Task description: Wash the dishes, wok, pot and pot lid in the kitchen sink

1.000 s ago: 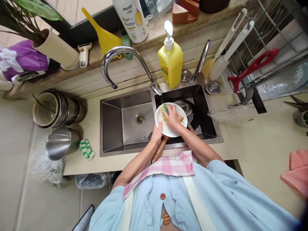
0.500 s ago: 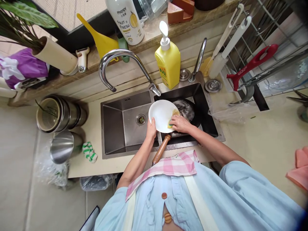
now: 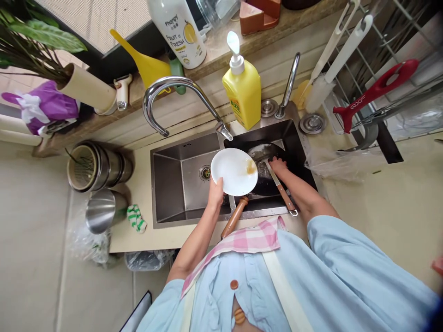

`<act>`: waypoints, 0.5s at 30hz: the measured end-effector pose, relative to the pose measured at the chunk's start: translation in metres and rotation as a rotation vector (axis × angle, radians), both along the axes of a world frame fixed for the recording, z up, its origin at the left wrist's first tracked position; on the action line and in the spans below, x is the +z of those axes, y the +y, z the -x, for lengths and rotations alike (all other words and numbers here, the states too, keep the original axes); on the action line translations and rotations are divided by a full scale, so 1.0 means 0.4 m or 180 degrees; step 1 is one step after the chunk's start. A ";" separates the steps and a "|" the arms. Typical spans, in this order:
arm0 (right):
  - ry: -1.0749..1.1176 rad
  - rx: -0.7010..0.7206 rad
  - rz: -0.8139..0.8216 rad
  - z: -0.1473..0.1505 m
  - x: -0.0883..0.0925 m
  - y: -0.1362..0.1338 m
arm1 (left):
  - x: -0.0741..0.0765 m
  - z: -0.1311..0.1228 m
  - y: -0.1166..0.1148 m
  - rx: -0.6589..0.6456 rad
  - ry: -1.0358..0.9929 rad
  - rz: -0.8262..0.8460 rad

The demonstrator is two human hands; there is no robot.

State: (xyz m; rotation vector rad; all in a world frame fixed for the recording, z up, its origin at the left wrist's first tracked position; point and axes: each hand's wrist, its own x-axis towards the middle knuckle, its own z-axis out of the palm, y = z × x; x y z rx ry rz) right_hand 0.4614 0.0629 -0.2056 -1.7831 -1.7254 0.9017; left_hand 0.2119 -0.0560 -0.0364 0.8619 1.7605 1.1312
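Observation:
My left hand grips the lower left rim of a white plate, held tilted above the sink divider. A yellow-brown smear shows on the plate's right side. My right hand is down in the right basin, its fingers spread over a dark frying pan with suds in it. Beside that hand lies a utensil with a wooden handle and a metal shaft; its head is hidden. No sponge can be seen. Another wooden handle sticks out over the sink's front edge.
A curved faucet arches over the left basin. Behind the sink stands a yellow detergent bottle. Stacked metal pots and a green-striped cloth sit at left. A wire rack with red-handled scissors is at right.
My right hand has left the plate and moved right and down into the basin. The sponge it held is out of sight. The plate, still in my left hand, shows the smear uncovered.

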 end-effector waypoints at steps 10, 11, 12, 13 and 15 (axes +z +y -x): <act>0.0122 0.0487 -0.1043 0.117 0.243 0.013 | 0.007 -0.041 -0.001 -0.0394 0.0560 -0.0129; 0.0076 0.0678 -0.1085 0.149 0.268 0.009 | 0.009 -0.050 -0.002 -0.0397 0.0575 -0.0136; -0.0047 0.0796 -0.1052 0.177 0.287 0.002 | 0.012 -0.057 -0.004 -0.0388 0.0570 -0.0154; -0.0228 0.0836 -0.0955 0.200 0.301 -0.008 | 0.016 -0.063 -0.007 -0.0359 0.0547 -0.0177; -0.0634 0.0753 -0.0640 0.225 0.309 -0.035 | 0.020 -0.069 -0.014 -0.0232 0.0474 -0.0227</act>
